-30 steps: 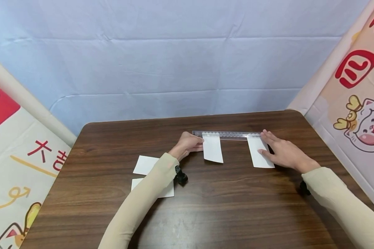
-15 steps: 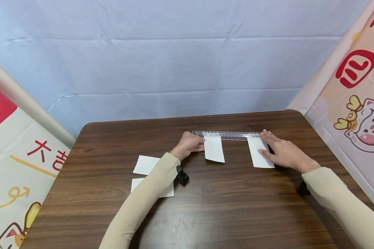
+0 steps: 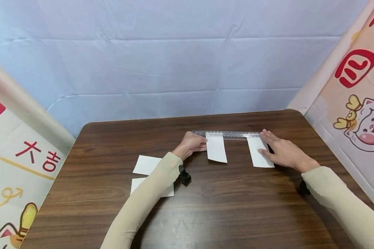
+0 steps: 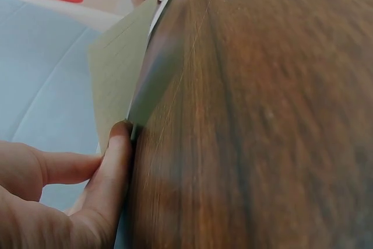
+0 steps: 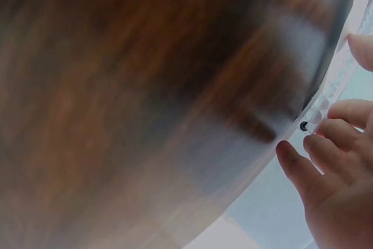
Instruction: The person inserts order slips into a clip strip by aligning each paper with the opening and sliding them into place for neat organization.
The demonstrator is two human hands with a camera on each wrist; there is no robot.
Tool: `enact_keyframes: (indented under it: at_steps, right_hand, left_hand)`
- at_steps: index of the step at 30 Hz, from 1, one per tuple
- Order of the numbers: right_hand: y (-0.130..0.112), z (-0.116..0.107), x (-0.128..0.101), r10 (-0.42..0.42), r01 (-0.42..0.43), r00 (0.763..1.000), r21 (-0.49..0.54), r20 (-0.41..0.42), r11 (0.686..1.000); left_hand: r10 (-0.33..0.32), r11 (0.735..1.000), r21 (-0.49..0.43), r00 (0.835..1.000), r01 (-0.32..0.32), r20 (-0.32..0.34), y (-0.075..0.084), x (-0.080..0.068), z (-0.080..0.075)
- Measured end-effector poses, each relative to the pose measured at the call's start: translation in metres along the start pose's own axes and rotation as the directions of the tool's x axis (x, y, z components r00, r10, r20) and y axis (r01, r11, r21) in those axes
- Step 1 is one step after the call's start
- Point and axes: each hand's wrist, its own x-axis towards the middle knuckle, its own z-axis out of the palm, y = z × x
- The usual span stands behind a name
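Head view: a clear ruler (image 3: 226,134) lies across the far part of the table (image 3: 237,207), parallel to its back edge. Two white slips sit with their top edges against the ruler, well apart from each other.

Left hand (image 3: 193,144) rests at the left edge of the left slip (image 3: 216,148), fingers loosely curled, tips touching the slip's edge near the ruler's left end. In the left wrist view a fingertip (image 4: 119,144) presses the slip's edge against the table; no pinch is visible.

Right hand (image 3: 280,150) lies flat, fingers straight and slightly spread, over the right side of the right slip (image 3: 259,152), fingertips reaching the ruler's right end. The right wrist view is blurred; fingers (image 5: 326,144) touch the ruler's end.

Two more slips (image 3: 146,165) lie near the left forearm, one partly under the sleeve.
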Motion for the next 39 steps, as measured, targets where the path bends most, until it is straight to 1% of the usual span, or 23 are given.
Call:
enact_keyframes:
  at_steps: [7, 12, 19, 29, 39]
  right_hand:
    - [0.001, 0.0, 0.0, -0.022, 0.022, 0.999, 0.023, -0.036, 0.999]
    - [0.001, 0.0, 0.0, -0.024, 0.025, 0.999, 0.014, -0.033, 1.0]
    - [-0.001, -0.001, 0.001, -0.022, 0.022, 0.999, 0.01, -0.031, 1.0]
    - [-0.001, -0.001, 0.001, -0.014, 0.014, 1.0, -0.003, -0.027, 1.0]
    - [-0.002, -0.001, 0.002, -0.015, 0.015, 0.999, -0.008, -0.037, 1.0]
  left_hand:
    - [-0.01, 1.0, -0.011, 1.0, 0.01, 0.005, 0.0, 0.001, 0.004]
    - [-0.01, 1.0, -0.012, 1.0, 0.01, -0.006, 0.0, 0.001, 0.008]
    - [-0.012, 0.999, -0.039, 1.0, 0.012, -0.005, 0.0, 0.005, 0.014]
    - [-0.009, 0.999, -0.052, 1.0, 0.008, -0.002, 0.0, 0.006, 0.017]
    - [-0.023, 0.998, -0.051, 1.0, 0.022, -0.007, 0.0, 0.008, 0.022]
